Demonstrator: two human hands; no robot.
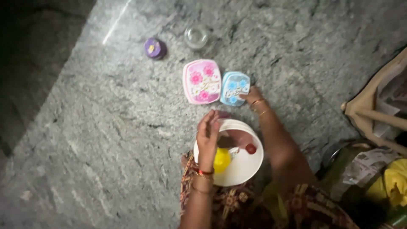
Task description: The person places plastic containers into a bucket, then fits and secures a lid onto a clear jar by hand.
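Observation:
My right hand [252, 96] reaches forward, its fingers closed on the near right edge of a small blue flowered box [234, 87] on the stone floor. A larger pink flowered box [202, 81] lies touching the blue one on its left. My left hand [207, 135] hovers edge-on, fingers straight, over the left rim of a round white tub [246, 167] close to my lap and holds nothing. Inside the tub I see a yellow round thing [221, 160] and a small red one [250, 148].
Farther out on the grey stone floor [106, 127] sit a small purple round lidded pot [154, 48] and a clear glass jar [196, 37]. At the right edge are a wooden frame [373, 110], papers and a yellow cloth [392, 182].

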